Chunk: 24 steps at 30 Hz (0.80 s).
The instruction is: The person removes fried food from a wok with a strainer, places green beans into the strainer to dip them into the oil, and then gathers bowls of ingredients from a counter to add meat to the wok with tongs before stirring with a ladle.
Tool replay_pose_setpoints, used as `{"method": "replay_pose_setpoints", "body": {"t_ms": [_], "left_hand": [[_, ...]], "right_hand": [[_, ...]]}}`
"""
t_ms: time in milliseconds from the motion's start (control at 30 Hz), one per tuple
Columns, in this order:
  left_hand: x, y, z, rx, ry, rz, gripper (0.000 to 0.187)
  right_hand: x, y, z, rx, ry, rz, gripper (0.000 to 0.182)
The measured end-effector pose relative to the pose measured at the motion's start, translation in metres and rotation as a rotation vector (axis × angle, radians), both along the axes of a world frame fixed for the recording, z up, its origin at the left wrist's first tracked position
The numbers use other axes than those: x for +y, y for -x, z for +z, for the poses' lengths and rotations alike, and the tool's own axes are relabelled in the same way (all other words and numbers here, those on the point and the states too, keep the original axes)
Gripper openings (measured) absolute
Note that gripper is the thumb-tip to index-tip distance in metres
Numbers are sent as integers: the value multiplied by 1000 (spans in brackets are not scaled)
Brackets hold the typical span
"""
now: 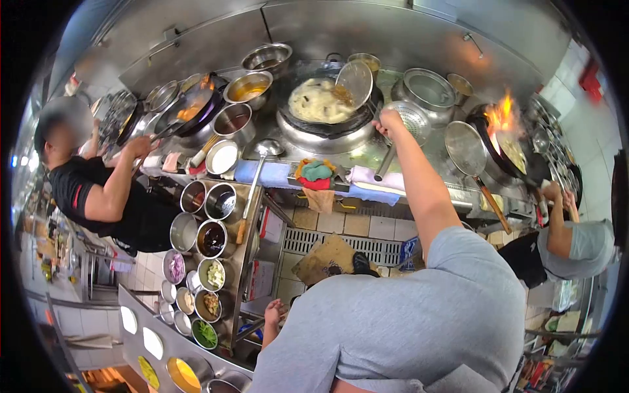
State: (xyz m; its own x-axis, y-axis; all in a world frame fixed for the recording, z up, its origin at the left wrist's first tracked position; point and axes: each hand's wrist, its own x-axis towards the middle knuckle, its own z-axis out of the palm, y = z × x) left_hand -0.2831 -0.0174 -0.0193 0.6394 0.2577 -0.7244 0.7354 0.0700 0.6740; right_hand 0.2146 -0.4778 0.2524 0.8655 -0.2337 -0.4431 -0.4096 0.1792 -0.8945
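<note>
My right hand (389, 124) is closed around the handle of a round mesh strainer (354, 84). The strainer is tilted over a large wok (283, 108), its lower edge at the pale, foamy contents. Just right of this hand lies a perforated ladle (414, 124) with a tubular metal handle. Low beside my body, my left hand (274, 313) has its fingers curled near the cart's lower edge; what they hold, if anything, cannot be made out. A long-handled ladle (268, 148) rests across the stove edge and the cart, left of the wok.
Flames rise at a wok (517, 147) on the right, worked by a person (570, 245). Another person (98, 196) handles a wok on the left. Metal containers of ingredients (211, 274) crowd the cart. Folded cloths (316, 173) and a pot (429, 88) sit along the stove.
</note>
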Motion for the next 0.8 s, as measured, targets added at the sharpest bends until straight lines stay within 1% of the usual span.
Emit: {"method": "replay_pose_setpoints", "body": {"t_ms": [67,100,133,167,200,267,300,333,367,400,433,467,500,533,567,600,633,667,733,800], "left_hand": [[-8,4,-3,31,57,120,25],[-12,11,-2,36,61,135,25],[-13,15,-15,-10,142,173,25],[-15,19,-26,-54,226,210,24],[-8,27,-71,-85,204,171,24],[0,39,-136,-150,157,96,23],[0,39,-134,-174,57,8,23],[1,41,-130,-173,54,13,23],[1,39,-126,-137,147,59,23],[-2,34,-110,-97,235,109,24],[-2,31,-91,-56,186,91,24],[-7,24,-55,-14,138,72,25],[-16,13,-3,29,92,52,25],[-11,13,-8,35,100,45,26],[-6,13,-11,41,108,38,26],[-2,12,-20,43,123,30,26],[-1,11,-27,110,148,77,26],[4,8,-33,112,146,71,26],[5,7,-38,25,145,-9,27],[3,-4,-36,23,136,-45,27]], "right_hand": [[14,11,-1,21,-28,67,20],[21,15,-9,65,-140,80,14],[28,19,-12,109,-252,89,8],[38,22,-15,109,-323,110,8],[48,22,-23,114,-320,116,8],[61,16,-45,80,-629,72,8],[64,21,-47,69,-665,36,9],[65,27,-49,72,-667,41,9],[62,34,-48,13,-633,72,9],[58,39,-45,-46,-597,102,10],[52,42,-41,-65,-442,135,25],[52,43,-35,-61,-440,132,25],[52,42,-27,-122,-192,167,32],[52,45,-18,-177,56,198,39],[55,50,-4,-210,145,182,45],[57,54,10,-232,248,177,37],[53,46,9,-256,348,209,38],[49,35,9,-281,448,239,39],[45,28,22,-222,289,214,40],[42,31,30,-216,265,175,39]]}}
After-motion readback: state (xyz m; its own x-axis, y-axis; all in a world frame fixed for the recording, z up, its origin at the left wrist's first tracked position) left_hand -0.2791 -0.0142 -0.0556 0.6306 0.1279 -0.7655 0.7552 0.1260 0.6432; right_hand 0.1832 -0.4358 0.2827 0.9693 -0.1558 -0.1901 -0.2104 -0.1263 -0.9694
